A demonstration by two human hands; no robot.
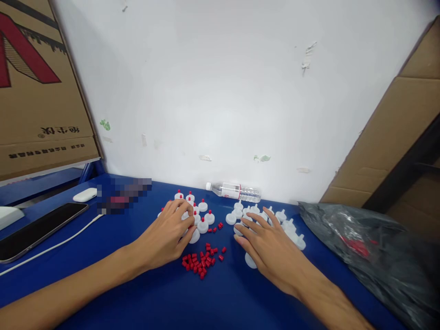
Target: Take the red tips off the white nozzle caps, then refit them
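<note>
My left hand [172, 231] is closed, with its thumb and bent fingers around a white spouted cap [195, 236] whose top is partly hidden. Around it stand several white caps [202, 225] with small red tips on their spouts. My right hand [273, 250] lies over a group of white spouted caps [255, 209] that have bare spouts, its fingers spread and stretched out. A white disc-shaped base [250, 261] shows beneath its thumb. Between the hands lies a loose pile of small red tip caps [202, 262], with several more scattered farther back.
A clear plastic bottle [235, 190] lies on its side by the wall. At right, a grey plastic bag [371, 256] covers the table's side. A phone [41, 229], a white cable [68, 239] and a white case [85, 195] are at left, below a cardboard box [44, 105].
</note>
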